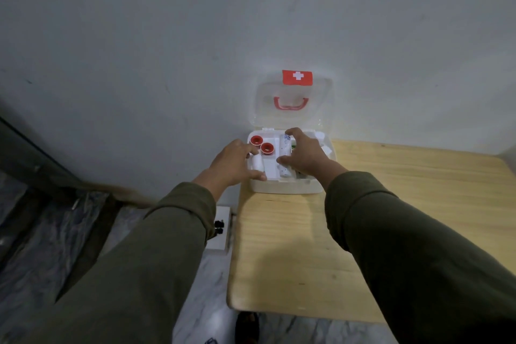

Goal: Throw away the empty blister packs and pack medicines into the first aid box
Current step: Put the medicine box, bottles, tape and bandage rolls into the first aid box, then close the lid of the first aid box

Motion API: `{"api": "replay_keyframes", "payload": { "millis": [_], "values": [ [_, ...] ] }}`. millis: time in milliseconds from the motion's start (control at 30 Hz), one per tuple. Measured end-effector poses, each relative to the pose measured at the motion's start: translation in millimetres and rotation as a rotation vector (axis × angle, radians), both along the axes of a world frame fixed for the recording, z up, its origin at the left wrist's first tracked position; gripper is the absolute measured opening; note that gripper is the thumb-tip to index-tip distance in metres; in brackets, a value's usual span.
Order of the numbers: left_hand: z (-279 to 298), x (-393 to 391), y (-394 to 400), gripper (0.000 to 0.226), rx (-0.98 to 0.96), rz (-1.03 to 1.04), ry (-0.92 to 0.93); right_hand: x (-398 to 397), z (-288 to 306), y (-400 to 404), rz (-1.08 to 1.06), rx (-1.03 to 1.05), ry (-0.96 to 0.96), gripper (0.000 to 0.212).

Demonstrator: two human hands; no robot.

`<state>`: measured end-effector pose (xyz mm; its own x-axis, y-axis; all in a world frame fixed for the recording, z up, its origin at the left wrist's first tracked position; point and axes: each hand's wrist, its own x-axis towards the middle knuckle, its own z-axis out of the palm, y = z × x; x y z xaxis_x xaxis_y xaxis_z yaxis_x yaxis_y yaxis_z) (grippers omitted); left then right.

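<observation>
A white first aid box [284, 188] stands at the table's far left corner against the wall. Its clear lid [293, 100], with a red cross label and red handle, is raised. Inside lie two red-cored tape rolls [261, 144], a white bandage roll [257, 162] and a long white tube [284, 155]. My left hand [231, 163] rests on the box's left side, fingers spread around the bandage roll. My right hand [304, 155] hovers over the box's middle and right, fingers spread beside the tube, covering what lies beneath it. No blister packs are visible.
The light wooden table [363, 232] stretches toward me and to the right. A white power strip [220, 229] with black plugs lies on the marble floor left of the table. Dark plastic sheeting [50, 218] covers the floor at far left. The grey wall stands right behind the box.
</observation>
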<state>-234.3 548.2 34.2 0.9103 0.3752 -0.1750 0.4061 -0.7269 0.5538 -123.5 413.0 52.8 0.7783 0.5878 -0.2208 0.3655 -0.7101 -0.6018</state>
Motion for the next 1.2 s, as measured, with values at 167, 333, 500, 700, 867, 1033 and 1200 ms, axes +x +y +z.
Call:
{"api": "replay_keyframes", "payload": {
  "millis": [167, 333, 500, 700, 867, 1033, 1200],
  "values": [
    [-1.4, 0.9, 4.6, 0.073, -0.015, -0.029, -0.003, 0.5, -5.6, 8.5, -0.030, -0.029, -0.003, 0.067],
    [0.6, -0.4, 9.5, 0.066, -0.034, -0.033, -0.073, 1.8, -10.3, 12.5, -0.057, -0.058, -0.072, 0.068],
    [23.0, 16.2, 18.2, 0.057, -0.104, 0.224, -0.387, 12.3, 12.2, 7.7, -0.271, 0.220, -0.309, 0.053],
    [57.8, 63.3, 37.9, 0.055, -0.094, 0.270, -0.485, 32.7, 53.1, 10.6, -0.214, 0.358, -0.358, 0.063],
    [64.9, 90.4, 33.8, 0.055, -0.108, 0.195, -0.358, 49.3, 68.1, 20.7, -0.132, 0.271, -0.235, 0.074],
    [60.6, 96.5, 28.6, 0.053, -0.103, 0.201, -0.380, 58.0, 67.4, 26.1, -0.083, 0.163, -0.169, 0.072],
    [55.5, 86.1, 25.0, 0.052, -0.094, 0.180, -0.412, 50.7, 65.4, 17.0, -0.091, 0.226, -0.162, 0.067]
  ]
}}
